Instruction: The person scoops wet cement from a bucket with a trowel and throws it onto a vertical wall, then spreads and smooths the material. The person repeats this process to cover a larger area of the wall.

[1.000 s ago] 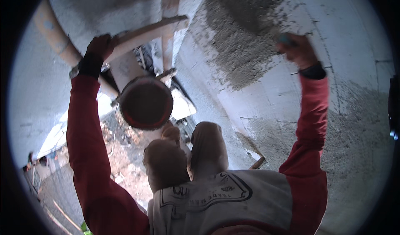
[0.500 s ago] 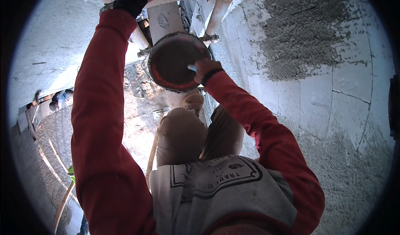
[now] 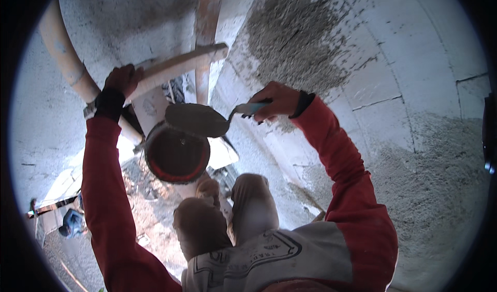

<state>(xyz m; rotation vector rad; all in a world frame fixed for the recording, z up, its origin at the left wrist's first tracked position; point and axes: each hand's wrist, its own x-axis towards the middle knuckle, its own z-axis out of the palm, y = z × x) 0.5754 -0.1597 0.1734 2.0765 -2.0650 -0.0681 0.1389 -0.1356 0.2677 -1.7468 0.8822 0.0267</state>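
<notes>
My right hand [image 3: 274, 103] is closed round the pale blue handle of a trowel [image 3: 199, 119]. Its broad dark grey blade hangs over the far rim of a round bucket [image 3: 155, 165], apparently carrying wet mortar. Inside the bucket the contents are dark, with a reddish band along the near wall. My left hand [image 3: 124, 80] grips the end of a wooden board [image 3: 176, 70] that runs across in front of me. To the right, a rough patch of grey mortar [image 3: 295, 41] covers part of the pale block wall [image 3: 383, 80].
Round wooden poles [image 3: 67, 49] and an upright timber [image 3: 206, 18] stand around the board. A plank [image 3: 151, 106] lies beneath, beside the bucket. Far below at left, a person in blue [image 3: 72, 223] is on the ground. More grey render [image 3: 424, 188] coats the wall at right.
My right hand has risen out of the bucket and moved right, bringing the trowel blade into view. The view has tilted up, showing more wall and board. My left hand stays on the board.
</notes>
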